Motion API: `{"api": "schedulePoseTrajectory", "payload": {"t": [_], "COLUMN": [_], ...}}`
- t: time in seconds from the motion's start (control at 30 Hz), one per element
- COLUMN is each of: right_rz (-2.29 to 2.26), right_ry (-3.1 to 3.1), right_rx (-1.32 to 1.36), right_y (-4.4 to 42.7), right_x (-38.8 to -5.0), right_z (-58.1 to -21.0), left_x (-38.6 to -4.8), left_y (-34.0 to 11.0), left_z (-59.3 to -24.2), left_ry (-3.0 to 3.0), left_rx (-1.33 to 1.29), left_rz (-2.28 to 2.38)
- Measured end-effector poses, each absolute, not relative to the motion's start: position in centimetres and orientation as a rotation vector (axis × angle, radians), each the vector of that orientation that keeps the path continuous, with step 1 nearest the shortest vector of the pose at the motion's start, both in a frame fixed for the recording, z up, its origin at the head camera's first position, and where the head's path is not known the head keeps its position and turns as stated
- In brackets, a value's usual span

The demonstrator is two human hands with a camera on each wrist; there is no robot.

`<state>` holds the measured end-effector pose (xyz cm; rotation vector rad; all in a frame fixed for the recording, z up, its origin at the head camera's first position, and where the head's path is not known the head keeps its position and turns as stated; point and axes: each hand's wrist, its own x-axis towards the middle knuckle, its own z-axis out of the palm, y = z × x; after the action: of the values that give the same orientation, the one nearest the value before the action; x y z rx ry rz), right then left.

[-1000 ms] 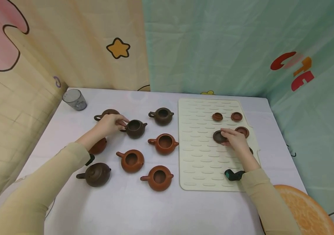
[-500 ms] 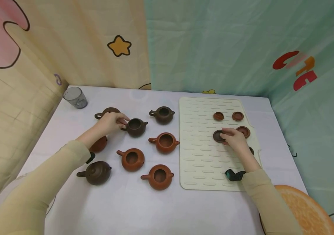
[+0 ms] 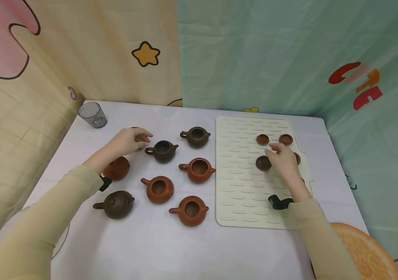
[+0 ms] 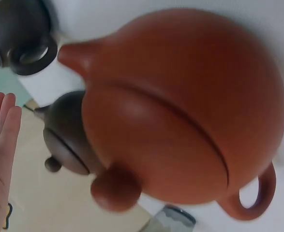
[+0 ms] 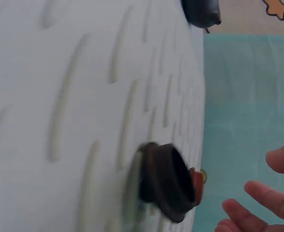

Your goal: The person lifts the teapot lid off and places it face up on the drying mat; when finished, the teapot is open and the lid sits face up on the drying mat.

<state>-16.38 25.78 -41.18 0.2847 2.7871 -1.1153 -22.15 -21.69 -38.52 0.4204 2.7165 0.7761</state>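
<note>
In the head view the left hand [image 3: 126,141] hovers left of a dark lidless teapot [image 3: 163,151], apart from its handle, with nothing in its fingers. Behind that hand a dark teapot is mostly hidden. The right hand [image 3: 284,161] is over the pale mat, thumb and fingers parted and empty, just right of a dark lid [image 3: 263,163] lying on the mat. The right wrist view shows the dark lid [image 5: 168,181] clear of the fingers. A lidded red-brown teapot [image 4: 180,106] fills the left wrist view, beside the straight fingers [image 4: 4,130].
Lidless reddish teapots [image 3: 200,170] and another dark one [image 3: 196,137] stand mid-table. A lidded dark teapot [image 3: 118,204] is front left, a glass [image 3: 93,114] back left. Small red-brown lids [image 3: 262,139] lie on the ribbed mat [image 3: 234,194].
The left hand has let go of the dark teapot's handle and moved back and slightly left. The right hand has released the dark lid and lifted away to the right.
</note>
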Motion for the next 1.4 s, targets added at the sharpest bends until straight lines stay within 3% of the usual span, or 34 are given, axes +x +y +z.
{"api": "schedulePoseTrajectory", "payload": {"t": [0.2,0.4,0.83,1.1,1.4], "right_rz": [-1.17,-1.275,-1.231,-1.1,-0.817], "right_ry": [2.777,2.69,2.58,2.656,2.721], "right_rx": [0.182,-0.051,-0.528,-0.611,-0.491], "right_y": [22.2,15.2,-2.3,-9.1,-11.9], "right_x": [-19.0,-22.2,-25.0,-24.7,-24.9], "right_z": [-38.3,-36.3,-37.2,-38.5,-39.3], "left_x": [-22.5,-22.8,-22.6,-23.0,-23.8], "left_y": [-23.6,-26.1,-30.2,-30.5,-29.9], "left_z": [-36.3,-35.2,-38.3,-39.7,-40.6], "left_ry": [2.781,2.867,2.842,2.808,2.81], "left_rx": [0.305,0.213,0.176,0.194,0.211], "left_rz": [0.842,0.886,0.769,0.717,0.662]}}
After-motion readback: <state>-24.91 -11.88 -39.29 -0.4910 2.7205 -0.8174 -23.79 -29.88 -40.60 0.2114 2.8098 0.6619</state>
